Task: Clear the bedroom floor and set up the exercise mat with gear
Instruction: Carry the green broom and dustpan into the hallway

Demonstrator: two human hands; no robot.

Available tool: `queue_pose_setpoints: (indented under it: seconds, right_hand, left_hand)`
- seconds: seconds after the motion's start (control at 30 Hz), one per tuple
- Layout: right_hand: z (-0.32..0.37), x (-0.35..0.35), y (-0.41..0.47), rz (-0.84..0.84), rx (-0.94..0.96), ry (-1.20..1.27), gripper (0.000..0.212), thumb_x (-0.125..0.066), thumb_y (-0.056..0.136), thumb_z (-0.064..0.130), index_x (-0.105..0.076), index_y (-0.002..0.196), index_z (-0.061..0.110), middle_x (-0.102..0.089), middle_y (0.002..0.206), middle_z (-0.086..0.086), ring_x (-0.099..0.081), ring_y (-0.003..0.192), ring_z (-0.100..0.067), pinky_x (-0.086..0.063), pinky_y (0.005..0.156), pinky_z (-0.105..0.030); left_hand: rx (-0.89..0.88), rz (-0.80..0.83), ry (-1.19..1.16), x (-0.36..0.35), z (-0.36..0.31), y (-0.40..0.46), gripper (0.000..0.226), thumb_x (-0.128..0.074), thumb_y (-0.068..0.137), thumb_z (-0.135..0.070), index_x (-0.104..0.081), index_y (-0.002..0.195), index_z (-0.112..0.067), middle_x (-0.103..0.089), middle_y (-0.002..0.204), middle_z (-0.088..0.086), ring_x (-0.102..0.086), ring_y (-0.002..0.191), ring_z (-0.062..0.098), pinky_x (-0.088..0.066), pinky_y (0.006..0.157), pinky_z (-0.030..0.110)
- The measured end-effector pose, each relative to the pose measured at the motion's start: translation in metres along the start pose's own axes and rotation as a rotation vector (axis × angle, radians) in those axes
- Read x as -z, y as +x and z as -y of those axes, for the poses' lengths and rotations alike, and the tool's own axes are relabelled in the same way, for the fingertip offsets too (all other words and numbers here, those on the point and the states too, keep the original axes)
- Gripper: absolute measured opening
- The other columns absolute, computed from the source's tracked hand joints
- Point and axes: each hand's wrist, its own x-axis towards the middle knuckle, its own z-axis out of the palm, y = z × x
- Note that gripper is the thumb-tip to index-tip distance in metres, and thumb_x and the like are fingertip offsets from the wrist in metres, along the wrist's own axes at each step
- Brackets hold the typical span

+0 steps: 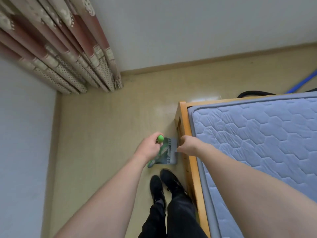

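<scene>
My left hand (149,147) is closed around the green-tipped handle of a green broom (160,138), whose bristle end (151,163) reaches the floor by my feet. My right hand (188,145) grips the handle of a grey dustpan (169,152) with a toothed comb edge, held low beside the bed frame. Broom and dustpan overlap in front of me. No exercise mat is in view.
A wooden bed frame (187,134) with a blue quilted mattress (257,138) fills the right. Patterned curtains (65,54) hang at the back left corner. A blue strip (303,82) and a black object (253,93) lie behind the bed. My black shoes (163,184) stand on beige floor (106,126).
</scene>
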Motion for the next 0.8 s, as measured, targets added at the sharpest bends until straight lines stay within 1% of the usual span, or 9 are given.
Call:
queue_pose_setpoints:
  seconds: [0.07,0.13,0.2,0.3,0.4,0.6,0.67,0.73,0.8]
  right_hand:
    - [0.003,-0.014,0.012,0.129,-0.076,-0.085,0.058,-0.060,0.092,0.033,-0.042,0.141,0.008,-0.050,0.139,-0.010,-0.049,0.126,-0.027,-0.041,0.094,-0.032]
    - [0.001,-0.027,0.015,0.201,-0.102,-0.215,0.050,-0.054,0.096,0.026,-0.044,0.139,0.005,-0.052,0.136,-0.012,-0.051,0.126,-0.028,-0.044,0.097,-0.034]
    - [-0.004,-0.035,0.021,0.157,-0.102,-0.277,0.037,-0.046,0.097,0.013,-0.050,0.133,0.002,-0.058,0.120,-0.015,-0.058,0.119,-0.030,-0.049,0.094,-0.034]
    - [-0.009,-0.039,0.025,0.085,-0.074,-0.313,0.026,-0.044,0.094,0.006,-0.058,0.116,0.002,-0.053,0.092,-0.009,-0.065,0.100,-0.031,-0.053,0.079,-0.034]
    - [0.024,-0.044,0.017,0.058,0.088,-0.433,0.022,-0.047,0.092,0.009,-0.060,0.108,0.003,-0.054,0.090,-0.006,-0.061,0.089,-0.027,-0.050,0.070,-0.031]
    - [0.114,-0.050,-0.046,0.137,0.345,-0.796,0.018,-0.050,0.090,0.008,-0.057,0.106,0.005,-0.060,0.098,-0.011,-0.052,0.077,-0.025,-0.045,0.058,-0.030]
    - [0.140,-0.061,-0.078,0.159,0.413,-0.878,0.015,-0.046,0.093,0.007,-0.052,0.106,0.006,-0.054,0.083,-0.008,-0.052,0.069,-0.023,-0.039,0.048,-0.026]
    - [0.164,-0.083,-0.109,0.150,0.476,-0.949,0.016,-0.044,0.094,0.005,-0.052,0.108,0.005,-0.044,0.071,-0.005,-0.053,0.072,-0.023,-0.036,0.045,-0.024]
    - [0.183,-0.110,-0.137,0.130,0.552,-1.016,0.008,-0.044,0.091,0.003,-0.049,0.096,0.005,-0.044,0.068,-0.006,-0.056,0.076,-0.026,-0.037,0.044,-0.024]
  left_hand:
    - [0.021,-0.021,-0.013,-0.002,0.008,-0.002,0.022,-0.054,0.094,-0.014,-0.059,0.110,-0.028,-0.065,0.097,0.002,-0.058,0.086,0.023,-0.044,0.073,0.030]
    - [0.034,-0.043,-0.037,-0.003,0.014,-0.007,0.023,-0.054,0.094,-0.013,-0.060,0.111,-0.027,-0.065,0.095,0.002,-0.057,0.083,0.021,-0.037,0.069,0.025]
    - [0.037,-0.051,-0.045,-0.002,0.017,-0.008,0.023,-0.054,0.094,-0.012,-0.060,0.111,-0.026,-0.065,0.096,0.002,-0.058,0.084,0.021,-0.036,0.068,0.024]
    - [0.072,-0.062,-0.037,0.003,0.021,-0.011,0.020,-0.053,0.096,-0.016,-0.058,0.109,-0.029,-0.064,0.095,0.001,-0.059,0.082,0.021,-0.039,0.065,0.026]
    - [0.174,-0.150,-0.060,0.019,0.035,-0.040,0.016,-0.053,0.097,-0.018,-0.056,0.108,-0.029,-0.062,0.094,-0.001,-0.059,0.082,0.019,-0.043,0.067,0.028]
    - [0.324,-0.461,-0.200,0.052,0.050,-0.139,0.014,-0.057,0.096,-0.016,-0.055,0.109,-0.020,-0.059,0.090,0.000,-0.054,0.078,0.017,-0.035,0.064,0.026]
    - [0.390,-0.558,-0.259,0.058,0.061,-0.183,0.016,-0.057,0.095,-0.014,-0.056,0.111,-0.018,-0.059,0.091,0.000,-0.054,0.079,0.018,-0.036,0.066,0.026]
    - [0.451,-0.655,-0.322,0.062,0.077,-0.231,0.017,-0.057,0.095,-0.014,-0.056,0.112,-0.017,-0.060,0.095,0.000,-0.056,0.084,0.019,-0.038,0.069,0.027]
    - [0.520,-0.738,-0.373,0.064,0.096,-0.276,0.016,-0.056,0.095,-0.014,-0.056,0.111,-0.017,-0.061,0.097,0.001,-0.058,0.086,0.020,-0.043,0.071,0.030]
